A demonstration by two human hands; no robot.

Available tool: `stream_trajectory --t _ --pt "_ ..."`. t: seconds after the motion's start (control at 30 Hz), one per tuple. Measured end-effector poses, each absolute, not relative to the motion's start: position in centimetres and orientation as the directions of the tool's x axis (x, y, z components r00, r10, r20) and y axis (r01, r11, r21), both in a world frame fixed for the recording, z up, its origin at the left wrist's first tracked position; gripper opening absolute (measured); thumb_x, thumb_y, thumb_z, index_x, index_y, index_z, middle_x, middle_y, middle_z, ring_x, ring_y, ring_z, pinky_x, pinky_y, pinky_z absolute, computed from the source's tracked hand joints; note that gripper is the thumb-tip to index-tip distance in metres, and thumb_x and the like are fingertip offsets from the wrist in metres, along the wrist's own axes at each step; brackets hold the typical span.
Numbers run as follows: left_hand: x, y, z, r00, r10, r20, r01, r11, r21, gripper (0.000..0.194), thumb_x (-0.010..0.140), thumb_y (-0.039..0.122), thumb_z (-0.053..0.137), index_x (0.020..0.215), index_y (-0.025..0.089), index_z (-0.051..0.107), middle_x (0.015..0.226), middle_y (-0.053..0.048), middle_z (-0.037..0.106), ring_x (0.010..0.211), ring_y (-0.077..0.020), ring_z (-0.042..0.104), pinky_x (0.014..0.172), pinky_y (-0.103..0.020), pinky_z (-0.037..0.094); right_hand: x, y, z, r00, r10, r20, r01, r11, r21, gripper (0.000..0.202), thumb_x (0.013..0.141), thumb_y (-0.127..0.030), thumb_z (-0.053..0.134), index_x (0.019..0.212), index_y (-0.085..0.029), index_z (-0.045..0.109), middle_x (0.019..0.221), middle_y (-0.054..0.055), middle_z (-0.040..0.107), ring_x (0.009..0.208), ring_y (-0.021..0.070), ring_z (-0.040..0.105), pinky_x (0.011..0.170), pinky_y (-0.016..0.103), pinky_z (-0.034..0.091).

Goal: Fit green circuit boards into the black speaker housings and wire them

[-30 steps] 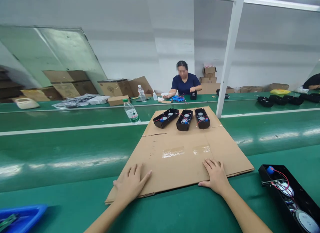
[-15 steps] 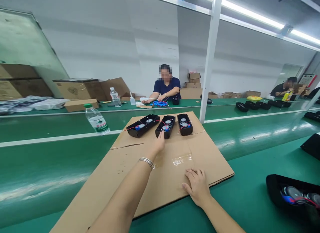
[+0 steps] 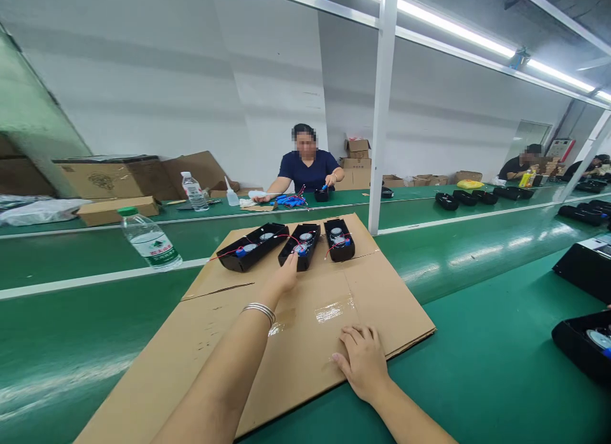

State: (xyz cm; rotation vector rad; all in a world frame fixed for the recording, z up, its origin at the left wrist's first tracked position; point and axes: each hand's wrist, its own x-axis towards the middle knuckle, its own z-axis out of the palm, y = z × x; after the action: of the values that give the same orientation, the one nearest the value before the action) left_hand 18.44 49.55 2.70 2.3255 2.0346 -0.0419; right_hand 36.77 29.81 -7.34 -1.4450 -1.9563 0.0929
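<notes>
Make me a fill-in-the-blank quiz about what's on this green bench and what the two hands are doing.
1. The left hand reaches the ____ of three black trays.
2. The right hand lies flat on the ____.
3. The left wrist wears a silver ____.
4. A water bottle stands to the ____ of the cardboard.

Missing words: middle; cardboard; bracelet; left

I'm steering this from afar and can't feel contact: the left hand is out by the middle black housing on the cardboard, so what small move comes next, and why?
Probably close the left hand on the near end of the middle housing. Its fingers reach that end, though a grip isn't visible, while the right hand lies flat on the cardboard sheet, steadying it.
</notes>
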Motion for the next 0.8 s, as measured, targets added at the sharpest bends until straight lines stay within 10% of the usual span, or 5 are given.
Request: stream_trajectory --t 0.4,0.6,0.8 --pt "16.4 38.0 -0.6 -0.032 0.99 0.135 0.954 -0.009 0.299 0.05 0.075 0.054 0.042 0.101 0.011 0.041 0.11 -0.005 0.038 0.099 -0.0141 0.041 0.09 -0.03 0.038 36.8 31.3 -8.9 -0.033 0.62 0.784 0.865 0.41 -0.288 0.029 0.088 -0.025 0.038 0.114 -0.011 0.039 0.1 0.005 0.053 0.088 0.0178 0.044 0.078 0.035 0.034" --pt "13.2 27.4 0.1 0.078 0.997 0.023 0.884 -0.08 0.461 0.052 0.065 0.056 0.045 0.083 0.008 0.042 0.09 -0.005 0.04 0.074 -0.0043 0.036 0.074 -0.018 0.035 38.4 33.1 -9.7 0.302 0.545 0.782 0.7 0.43 -0.57 0.025 0.092 -0.023 0.028 0.108 -0.008 0.041 0.096 0.011 0.049 0.087 0.012 0.048 0.074 0.026 0.044" --pt "10.8 18.2 0.5 0.235 0.972 -0.019 0.746 -0.168 0.644 0.033 0.068 0.039 0.049 0.075 0.007 0.04 0.094 -0.005 0.038 0.081 -0.0021 0.031 0.076 -0.01 0.03 40.4 33.1 -9.1 0.369 0.767 0.525 0.42 0.367 -0.83 0.042 0.09 -0.045 0.024 0.107 -0.009 0.036 0.109 0.02 0.041 0.088 0.0128 0.05 0.083 0.029 0.042"
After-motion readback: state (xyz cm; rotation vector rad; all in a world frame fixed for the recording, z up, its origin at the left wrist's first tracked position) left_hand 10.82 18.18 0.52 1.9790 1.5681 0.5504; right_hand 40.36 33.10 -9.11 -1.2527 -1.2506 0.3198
